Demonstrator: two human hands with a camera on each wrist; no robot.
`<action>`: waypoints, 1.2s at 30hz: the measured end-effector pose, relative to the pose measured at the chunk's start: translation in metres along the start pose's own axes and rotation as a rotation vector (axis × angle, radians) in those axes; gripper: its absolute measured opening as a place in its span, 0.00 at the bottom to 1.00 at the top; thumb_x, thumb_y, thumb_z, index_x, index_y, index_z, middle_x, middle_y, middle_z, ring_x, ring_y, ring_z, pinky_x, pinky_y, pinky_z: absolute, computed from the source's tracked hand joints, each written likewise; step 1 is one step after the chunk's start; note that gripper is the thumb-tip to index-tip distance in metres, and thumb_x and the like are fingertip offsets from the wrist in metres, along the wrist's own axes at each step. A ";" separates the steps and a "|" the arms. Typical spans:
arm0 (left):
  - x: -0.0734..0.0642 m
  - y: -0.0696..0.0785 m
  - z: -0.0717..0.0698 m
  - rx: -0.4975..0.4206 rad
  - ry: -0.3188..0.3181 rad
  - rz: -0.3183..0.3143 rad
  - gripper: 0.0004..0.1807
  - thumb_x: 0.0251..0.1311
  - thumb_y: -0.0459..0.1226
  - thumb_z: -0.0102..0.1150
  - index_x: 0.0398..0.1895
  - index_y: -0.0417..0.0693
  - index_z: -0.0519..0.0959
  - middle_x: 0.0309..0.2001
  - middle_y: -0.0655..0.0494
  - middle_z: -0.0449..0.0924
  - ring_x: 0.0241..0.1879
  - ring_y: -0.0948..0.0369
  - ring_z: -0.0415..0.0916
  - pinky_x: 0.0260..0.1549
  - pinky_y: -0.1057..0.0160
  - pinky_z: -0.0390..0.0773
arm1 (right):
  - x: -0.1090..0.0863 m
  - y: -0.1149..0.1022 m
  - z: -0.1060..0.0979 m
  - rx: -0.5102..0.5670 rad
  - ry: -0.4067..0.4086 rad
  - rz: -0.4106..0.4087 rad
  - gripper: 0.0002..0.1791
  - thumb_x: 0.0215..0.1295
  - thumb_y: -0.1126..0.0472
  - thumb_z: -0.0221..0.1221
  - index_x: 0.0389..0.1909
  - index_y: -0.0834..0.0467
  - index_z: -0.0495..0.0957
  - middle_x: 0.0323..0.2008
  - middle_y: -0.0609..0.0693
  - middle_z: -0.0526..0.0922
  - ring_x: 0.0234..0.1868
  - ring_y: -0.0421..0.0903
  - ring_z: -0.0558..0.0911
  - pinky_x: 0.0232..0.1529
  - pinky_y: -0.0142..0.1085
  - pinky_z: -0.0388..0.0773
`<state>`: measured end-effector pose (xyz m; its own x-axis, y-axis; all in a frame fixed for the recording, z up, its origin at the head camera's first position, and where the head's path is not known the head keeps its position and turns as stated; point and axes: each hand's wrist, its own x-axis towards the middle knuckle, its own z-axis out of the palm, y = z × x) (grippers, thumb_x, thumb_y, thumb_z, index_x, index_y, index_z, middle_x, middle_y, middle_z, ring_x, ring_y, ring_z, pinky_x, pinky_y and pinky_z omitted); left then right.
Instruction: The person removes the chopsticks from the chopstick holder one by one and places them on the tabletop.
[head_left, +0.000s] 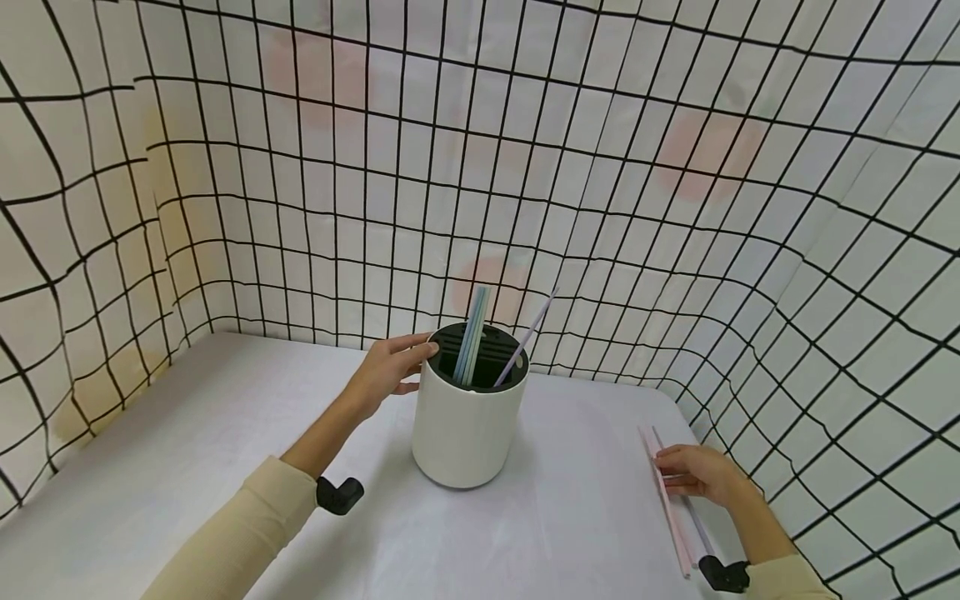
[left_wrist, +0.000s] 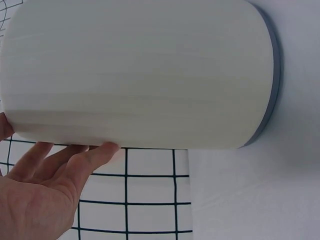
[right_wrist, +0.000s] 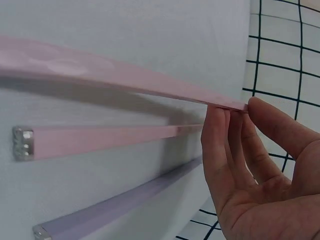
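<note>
A white round holder (head_left: 468, 442) with a dark slotted insert stands upright on the table. My left hand (head_left: 386, 367) grips its upper left side, thumb at the rim and fingers along the wall. Several pale blue and green chopsticks (head_left: 471, 337) rise from the holder, and a purple chopstick (head_left: 528, 335) leans right in it. At the table's right side, my right hand (head_left: 705, 477) pinches a pink chopstick (right_wrist: 125, 77) between thumb and fingers, its near end raised over the cloth. Below it in the right wrist view lie another pink chopstick (right_wrist: 100, 141) and a purple one (right_wrist: 120, 204), both with silver ends.
A white cloth (head_left: 585, 500) covers the table. Black wire grid panels (head_left: 525, 167) rise at the back and on both sides, the right one close to my right forearm. Black wrist mounts (head_left: 339, 496) sit by both cuffs.
</note>
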<state>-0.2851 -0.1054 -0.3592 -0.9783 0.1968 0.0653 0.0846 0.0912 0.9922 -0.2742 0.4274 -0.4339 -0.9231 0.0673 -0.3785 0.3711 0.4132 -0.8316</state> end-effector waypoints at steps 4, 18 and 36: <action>-0.001 0.000 0.000 -0.003 0.000 0.001 0.34 0.69 0.52 0.60 0.74 0.48 0.69 0.68 0.46 0.75 0.65 0.46 0.77 0.57 0.47 0.82 | 0.003 0.005 0.004 -0.036 0.008 -0.008 0.19 0.67 0.63 0.64 0.51 0.73 0.77 0.35 0.52 0.88 0.34 0.47 0.88 0.37 0.39 0.88; 0.000 0.000 0.001 -0.013 0.004 -0.008 0.34 0.69 0.53 0.61 0.74 0.49 0.70 0.68 0.48 0.75 0.65 0.47 0.76 0.57 0.47 0.82 | 0.007 0.006 0.013 -0.065 0.045 -0.011 0.14 0.65 0.65 0.64 0.45 0.72 0.80 0.28 0.48 0.85 0.28 0.42 0.84 0.32 0.33 0.86; 0.000 -0.002 0.000 -0.016 -0.002 0.008 0.34 0.69 0.52 0.60 0.74 0.47 0.69 0.68 0.45 0.75 0.66 0.46 0.76 0.58 0.46 0.80 | 0.012 0.004 0.012 -0.115 0.068 -0.083 0.15 0.69 0.64 0.61 0.46 0.75 0.79 0.31 0.51 0.84 0.31 0.43 0.82 0.34 0.34 0.83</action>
<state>-0.2858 -0.1059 -0.3607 -0.9772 0.1994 0.0735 0.0898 0.0738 0.9932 -0.2828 0.4189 -0.4471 -0.9563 0.0888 -0.2786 0.2830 0.5212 -0.8052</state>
